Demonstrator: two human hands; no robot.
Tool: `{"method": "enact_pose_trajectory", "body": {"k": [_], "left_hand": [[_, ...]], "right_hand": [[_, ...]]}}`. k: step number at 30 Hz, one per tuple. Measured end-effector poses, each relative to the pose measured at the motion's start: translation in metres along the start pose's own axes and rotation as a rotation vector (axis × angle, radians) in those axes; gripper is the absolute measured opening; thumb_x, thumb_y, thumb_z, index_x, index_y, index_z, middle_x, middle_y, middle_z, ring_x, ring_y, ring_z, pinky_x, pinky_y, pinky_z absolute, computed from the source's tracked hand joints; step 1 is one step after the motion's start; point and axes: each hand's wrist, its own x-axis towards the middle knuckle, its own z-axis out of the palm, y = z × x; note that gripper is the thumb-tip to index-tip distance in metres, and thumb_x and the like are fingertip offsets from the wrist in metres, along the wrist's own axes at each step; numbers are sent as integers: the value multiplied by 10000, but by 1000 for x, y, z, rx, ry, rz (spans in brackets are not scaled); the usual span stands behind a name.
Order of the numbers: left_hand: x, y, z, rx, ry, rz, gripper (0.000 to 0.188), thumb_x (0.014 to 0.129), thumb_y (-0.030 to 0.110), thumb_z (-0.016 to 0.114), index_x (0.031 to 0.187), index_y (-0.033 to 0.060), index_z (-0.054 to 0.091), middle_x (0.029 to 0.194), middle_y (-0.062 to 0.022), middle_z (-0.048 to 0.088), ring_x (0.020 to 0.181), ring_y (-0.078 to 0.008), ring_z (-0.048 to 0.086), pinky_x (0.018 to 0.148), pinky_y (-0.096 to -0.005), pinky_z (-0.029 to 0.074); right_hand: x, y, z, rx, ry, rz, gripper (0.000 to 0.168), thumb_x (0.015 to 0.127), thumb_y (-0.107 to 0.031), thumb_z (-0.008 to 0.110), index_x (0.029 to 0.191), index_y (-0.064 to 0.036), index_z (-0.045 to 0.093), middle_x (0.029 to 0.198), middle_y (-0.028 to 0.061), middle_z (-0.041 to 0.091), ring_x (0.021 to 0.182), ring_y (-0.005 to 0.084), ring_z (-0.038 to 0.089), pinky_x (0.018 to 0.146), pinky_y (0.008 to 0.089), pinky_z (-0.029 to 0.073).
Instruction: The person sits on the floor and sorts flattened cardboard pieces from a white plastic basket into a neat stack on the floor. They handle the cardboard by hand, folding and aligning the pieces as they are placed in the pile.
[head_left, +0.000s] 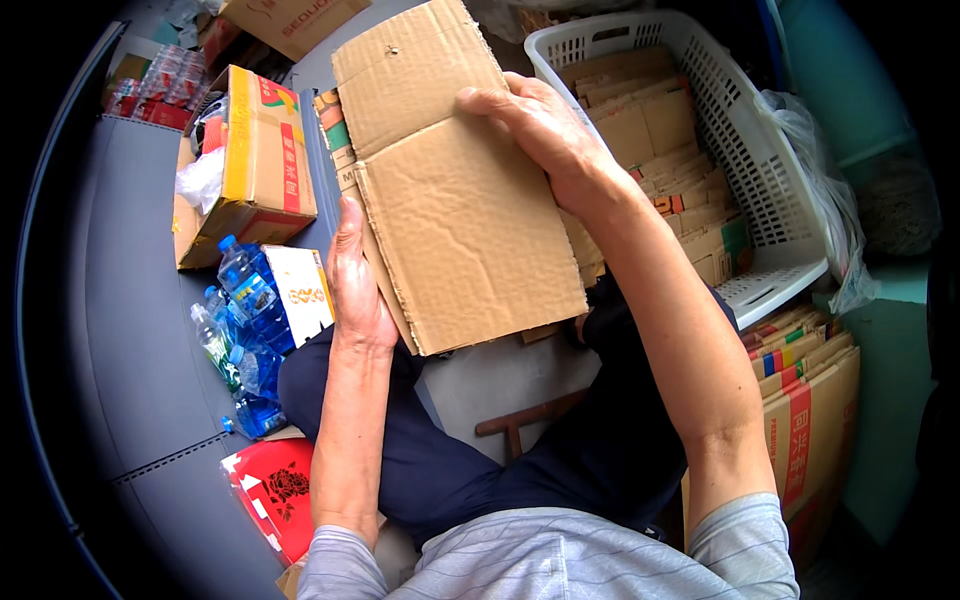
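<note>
Between my two hands, above my lap, is a stack of flat brown cardboard pieces (472, 232), its top sheet creased across the upper part. My left hand (360, 281) presses along the stack's left edge, thumb pointing up. Gripping the upper right edge is my right hand (544, 135), its thumb on top and its other fingers hidden behind the cardboard. A printed strip of a lower sheet (339, 139) sticks out on the left. To the right stands a white plastic basket (776, 217) with many folded cardboard pieces (645, 127) in it.
Flattened printed cartons (787, 427) stand upright below the basket. On the left are an open cardboard box (259, 150), several blue-tinted plastic bottles (255, 300), a white printed box (300, 289) and a red package (274, 487). A brown bar (517, 420) shows between my legs.
</note>
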Motion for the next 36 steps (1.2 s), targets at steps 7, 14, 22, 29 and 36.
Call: {"method": "enact_pose_trajectory", "body": {"k": [7,14,22,29,36], "left_hand": [[3,-4,13,233,23,157,398,978,232,602,1304,12,543,1203,-117,656,1073,-214,644,952,-362,525],[16,-4,2,26,40,-66,447,976,288,580,1332,21,536,1275,-129,631,1153,-256,612,1022,-417,481],[48,-4,-25,38,-61,-61,392,1027,319,497,1259,11,569,1222,-125,636,1110,-233,630,942,-377,532],[40,-4,-18,109,-75,-63,315,996,187,565,1239,-14,576,1152,-146,652,1017,-211,661,844,-308,565],[28,4,-18,167,-35,-75,303,985,173,576,1227,-10,574,1116,-130,665,994,-191,668,819,-286,559]], "right_hand": [[17,18,2,-635,222,-177,669,814,-493,616,1105,109,594,1102,310,641,1051,411,636,910,466,496],[11,10,-9,50,-85,60,520,828,-264,673,1179,109,583,1052,229,665,935,287,657,859,420,532],[-4,-20,-43,47,293,-78,435,777,-191,677,1112,58,554,989,203,631,886,287,647,778,426,561],[-4,-18,-196,-41,630,-259,329,832,-288,688,1047,-51,614,911,24,563,761,110,493,652,291,412],[-29,36,-290,-142,877,20,327,791,-237,684,1021,-34,571,853,36,533,681,139,497,550,288,382]]}}
